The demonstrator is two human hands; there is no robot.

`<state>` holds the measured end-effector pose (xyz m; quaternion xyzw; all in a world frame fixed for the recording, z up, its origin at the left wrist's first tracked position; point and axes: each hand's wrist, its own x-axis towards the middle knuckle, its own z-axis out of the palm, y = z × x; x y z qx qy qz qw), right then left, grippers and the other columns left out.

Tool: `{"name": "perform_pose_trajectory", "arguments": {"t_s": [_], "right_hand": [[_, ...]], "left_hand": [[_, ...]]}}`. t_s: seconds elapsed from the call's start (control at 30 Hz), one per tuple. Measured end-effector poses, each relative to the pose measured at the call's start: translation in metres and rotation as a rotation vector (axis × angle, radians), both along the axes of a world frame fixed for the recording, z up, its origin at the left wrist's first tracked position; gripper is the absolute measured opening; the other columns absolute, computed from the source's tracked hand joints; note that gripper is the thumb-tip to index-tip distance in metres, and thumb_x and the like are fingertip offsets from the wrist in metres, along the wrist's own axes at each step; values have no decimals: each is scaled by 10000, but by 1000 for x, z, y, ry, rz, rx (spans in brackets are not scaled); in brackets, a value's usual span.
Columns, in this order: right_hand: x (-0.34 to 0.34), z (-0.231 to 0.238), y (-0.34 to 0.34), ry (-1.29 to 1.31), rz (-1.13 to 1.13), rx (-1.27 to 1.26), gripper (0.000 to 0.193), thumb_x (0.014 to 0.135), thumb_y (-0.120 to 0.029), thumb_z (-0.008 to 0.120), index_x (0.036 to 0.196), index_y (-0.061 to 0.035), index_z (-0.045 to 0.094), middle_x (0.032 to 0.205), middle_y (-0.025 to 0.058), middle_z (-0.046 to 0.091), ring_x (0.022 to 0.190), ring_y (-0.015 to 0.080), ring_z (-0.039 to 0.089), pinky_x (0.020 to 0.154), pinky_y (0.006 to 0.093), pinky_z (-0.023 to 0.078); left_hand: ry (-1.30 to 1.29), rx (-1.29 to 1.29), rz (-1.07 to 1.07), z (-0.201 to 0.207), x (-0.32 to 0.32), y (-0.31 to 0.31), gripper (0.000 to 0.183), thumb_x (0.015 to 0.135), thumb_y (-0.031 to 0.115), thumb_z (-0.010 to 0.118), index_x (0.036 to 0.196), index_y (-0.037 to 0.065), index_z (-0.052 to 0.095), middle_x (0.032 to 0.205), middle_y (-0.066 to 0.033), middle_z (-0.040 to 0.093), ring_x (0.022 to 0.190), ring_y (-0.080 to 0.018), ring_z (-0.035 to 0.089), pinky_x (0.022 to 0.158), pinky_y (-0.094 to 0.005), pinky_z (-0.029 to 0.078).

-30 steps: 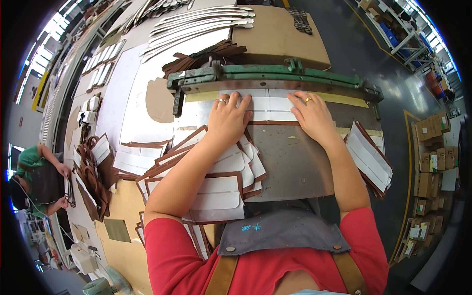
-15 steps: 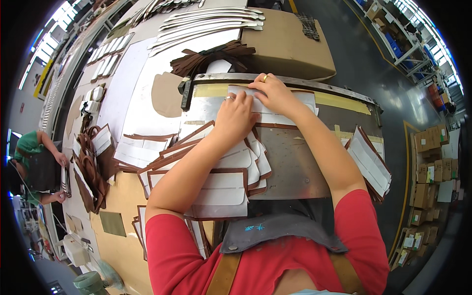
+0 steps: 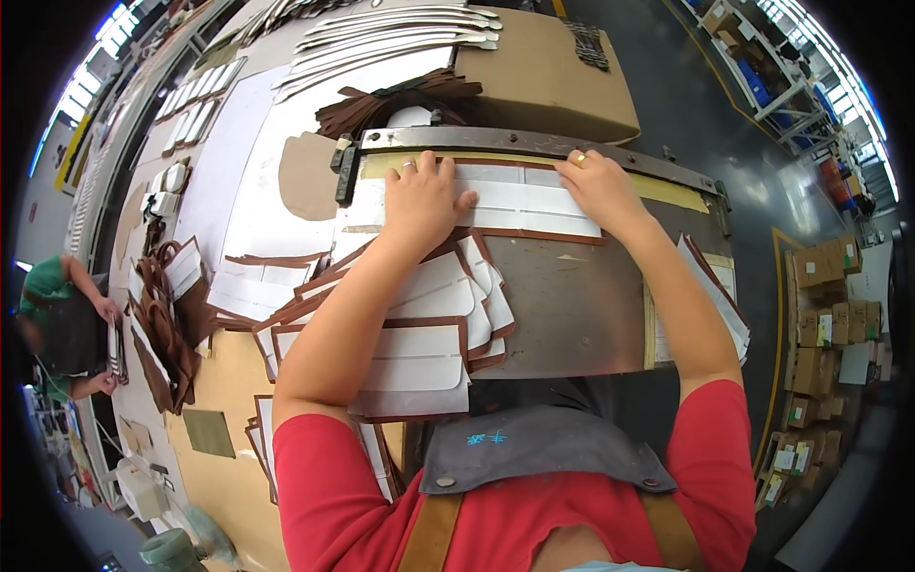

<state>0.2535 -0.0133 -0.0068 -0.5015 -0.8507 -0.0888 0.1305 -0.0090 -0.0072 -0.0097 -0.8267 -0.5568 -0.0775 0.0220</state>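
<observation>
A flat white panel with brown edging (image 3: 534, 200) lies on the grey metal plate (image 3: 553, 305), its far edge along a metal bar (image 3: 515, 140). My left hand (image 3: 419, 202) rests at the panel's left end, fingers stretched toward the bar and thumb apart. At the right end, my right hand (image 3: 602, 191) has its fingers bent and close together on the panel's far corner; its fingertips are partly hidden. Near my left forearm lie overlapping white panels with brown edging (image 3: 415, 362). More such panels (image 3: 710, 291) lie beyond my right forearm.
A yellow strip (image 3: 667, 193) runs along the bar. Behind it are a bundle of brown strips (image 3: 396, 103), a cardboard box (image 3: 543, 81) and long white strips (image 3: 381, 43). Brown-and-white pieces (image 3: 167, 315) stand at left. A co-worker in green (image 3: 62, 315) handles something farther left.
My hands have moved apart: the left went left and the right went right along the panel's far edge. More of the panel's white middle now shows between them.
</observation>
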Motion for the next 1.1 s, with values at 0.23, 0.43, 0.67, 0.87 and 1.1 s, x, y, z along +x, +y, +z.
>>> {"name": "perform_pose_trajectory", "arguments": {"t_s": [0.23,0.43,0.67,0.87,1.1], "right_hand": [[25,29,-27,384,-492,-409,269,841,-328,595,844,-60,607,841,92,617,790,278,596,685,367,458],[23,-5,-43,672,-376,-85,177,878,-191,553,853,-17,526,857,157,594,812,323,586,698,406,456],[102,55,-181,790,-415,423,29,904,-33,539,928,-17,540,848,23,509,745,76,481,679,205,411],[195,38,-285,668,-915,222,52,905,-48,546,937,-8,549,937,45,546,832,110,547,760,228,436],[58,34,-174,823,-432,62,43,865,-56,588,884,-18,583,872,65,567,804,153,544,719,273,454]], "left_hand": [[-26,7,-4,1,3,1,518,836,464,563,1167,67,535,1139,-150,537,1023,-333,543,861,-445,377],[-235,143,-6,-12,-2,12,478,825,406,608,1129,49,519,1110,-145,532,1011,-324,539,845,-447,405],[-331,249,-41,-10,-5,12,434,881,366,552,1188,63,509,1188,-134,515,1046,-324,530,846,-440,401],[-381,225,-90,-6,4,12,434,893,386,532,1210,91,496,1179,-125,517,1066,-316,526,858,-437,395],[-458,326,-123,0,-3,16,403,877,373,565,1155,83,528,1090,-138,542,907,-308,578,795,-429,421]]}}
